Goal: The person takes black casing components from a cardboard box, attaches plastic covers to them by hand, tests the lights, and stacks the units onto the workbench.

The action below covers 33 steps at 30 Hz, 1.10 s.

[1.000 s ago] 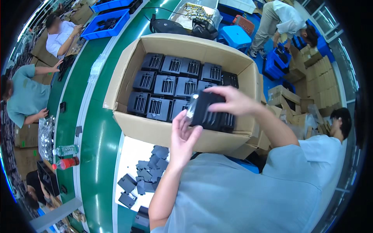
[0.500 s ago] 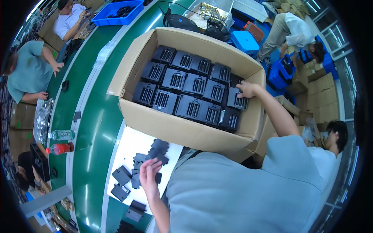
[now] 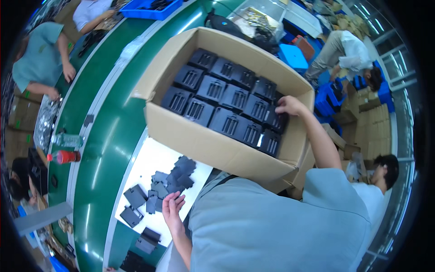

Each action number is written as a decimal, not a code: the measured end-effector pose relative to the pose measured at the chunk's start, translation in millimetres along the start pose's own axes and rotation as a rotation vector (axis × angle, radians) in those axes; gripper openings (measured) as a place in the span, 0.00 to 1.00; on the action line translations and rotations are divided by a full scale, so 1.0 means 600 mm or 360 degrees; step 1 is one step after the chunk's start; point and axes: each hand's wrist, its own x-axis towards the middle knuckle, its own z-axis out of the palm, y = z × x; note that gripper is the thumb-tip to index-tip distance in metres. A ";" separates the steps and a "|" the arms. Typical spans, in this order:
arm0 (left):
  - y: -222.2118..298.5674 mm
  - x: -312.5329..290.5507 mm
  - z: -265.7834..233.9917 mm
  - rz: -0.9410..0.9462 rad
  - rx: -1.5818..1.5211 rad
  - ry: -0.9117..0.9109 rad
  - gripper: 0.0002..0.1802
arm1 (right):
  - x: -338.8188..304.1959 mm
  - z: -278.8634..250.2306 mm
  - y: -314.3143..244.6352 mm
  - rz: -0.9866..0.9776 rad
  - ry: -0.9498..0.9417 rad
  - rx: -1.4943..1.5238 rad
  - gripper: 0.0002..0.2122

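Note:
A large open cardboard box [image 3: 217,147] stands in front of me, packed with rows of black plastic cases [image 3: 233,96] that have slotted tops. My right hand [image 3: 291,106] reaches into its right side. The bent fingers are on the upper edge of one black plastic case [image 3: 274,119] in the right-hand column; the fingertips are partly hidden. Over the white board [image 3: 149,156], my left hand [image 3: 173,209] hangs with loosely bent, parted fingers and holds nothing. It is beside a loose heap of flat black plastic pieces [image 3: 159,185].
The green conveyor [image 3: 102,145] runs along my left, with a clear bottle [image 3: 68,140] and a red bottle [image 3: 64,157] at its far edge. Co-workers sit beyond it; others are at the right, near blue crates [image 3: 328,97]. A blue bin [image 3: 152,10] stands at the top.
The case under my right hand has sunk level with its neighbours, and more of its top shows dark. My left hand has shifted slightly toward me, off the heap. The whole view has turned a little.

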 end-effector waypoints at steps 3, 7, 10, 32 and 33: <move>-0.008 -0.012 -0.019 -0.0029 0.0026 0.0063 0.15 | 0.008 -0.026 -0.052 0.0241 0.0031 0.0389 0.40; -0.023 -0.010 -0.032 -0.0059 -0.0026 0.0055 0.14 | 0.040 0.006 -0.017 0.0304 0.0211 0.1370 0.31; -0.031 -0.026 -0.051 -0.0049 -0.0088 0.0070 0.13 | 0.093 0.023 0.106 0.0253 0.0224 0.1546 0.25; -0.171 -0.261 -0.122 -0.0017 -0.0725 0.1104 0.13 | -0.470 0.739 -1.067 -0.2140 -0.1581 0.0369 0.42; -0.181 -0.272 -0.122 -0.0073 -0.0744 0.1151 0.13 | -0.497 0.784 -1.091 -0.1897 -0.1668 0.0380 0.46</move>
